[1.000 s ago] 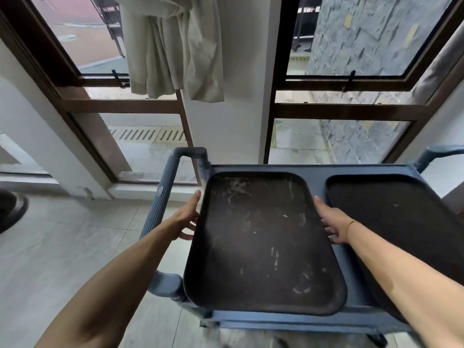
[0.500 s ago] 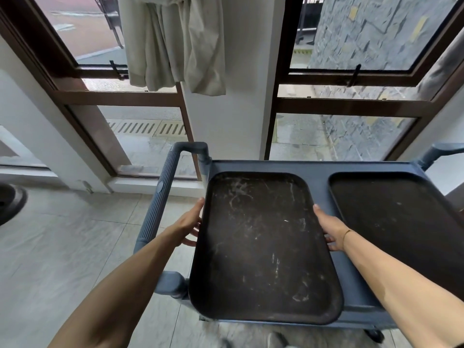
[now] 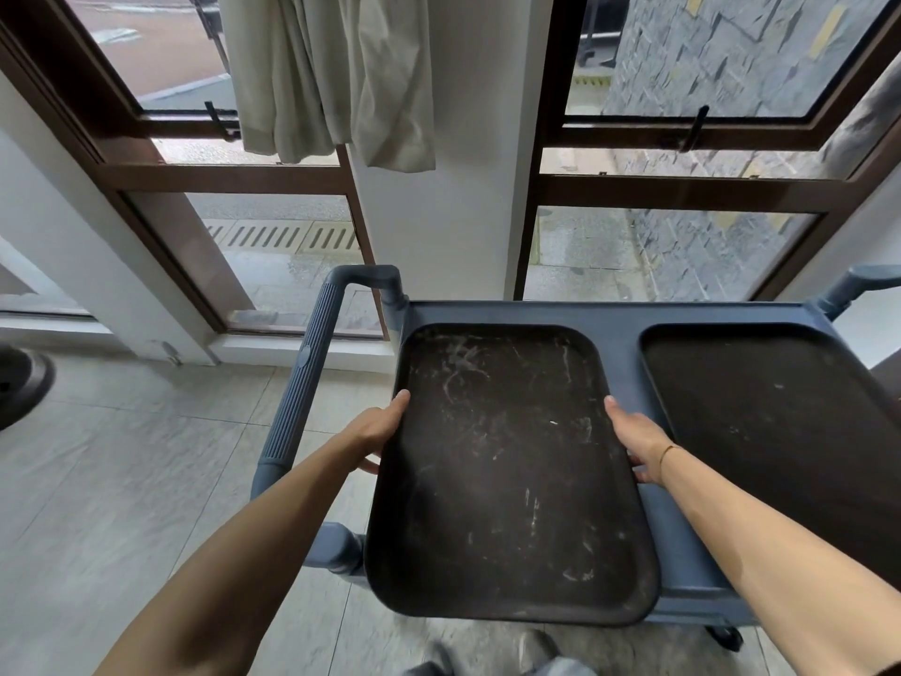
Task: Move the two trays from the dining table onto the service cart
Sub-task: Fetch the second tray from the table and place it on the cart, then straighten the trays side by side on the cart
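A scuffed dark brown tray (image 3: 502, 470) lies over the left half of the blue service cart (image 3: 619, 317), its near end hanging past the cart's front edge. My left hand (image 3: 378, 429) grips the tray's left rim and my right hand (image 3: 638, 439) grips its right rim, fingers tucked under. A second dark tray (image 3: 780, 431) rests flat on the cart's right half, a narrow strip of cart top between the two.
The cart's ribbed blue handle (image 3: 304, 373) runs along its left side, close to my left hand. Brown-framed windows (image 3: 682, 187) and a white pillar (image 3: 463, 187) stand right behind the cart. A beige curtain (image 3: 331, 75) hangs above. Grey tiled floor (image 3: 122, 480) spreads left.
The tray has slid a little farther onto the cart, toward the window. Both hands keep hold of its side rims.
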